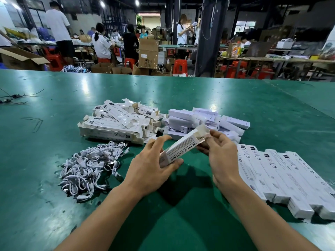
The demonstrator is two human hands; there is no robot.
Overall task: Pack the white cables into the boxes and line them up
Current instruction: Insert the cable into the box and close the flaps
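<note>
One long white printed cardboard box [183, 147] held; at least five closed boxes [282, 178] rowed right. Three uncountable heaps: white cables [87, 169], open cartons [112, 124], plain boxes [199, 118].

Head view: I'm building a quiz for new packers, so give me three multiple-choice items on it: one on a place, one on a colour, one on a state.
1. Where does the pile of white cables lie from the held box?
A. On the person's left of it.
B. On the person's right of it.
C. Inside it.

2. What colour is the table top?
A. Red.
B. Green.
C. Grey.

3. How is the held box held?
A. By one hand alone.
B. By both hands.
C. By no hand; it lies free.

Answers:
1 A, the cables lie heaped on the table beyond the left hand, on the left side.
2 B, the bare surface is green all round.
3 B, the left hand grips the near end and the right hand pinches the far end.
</note>
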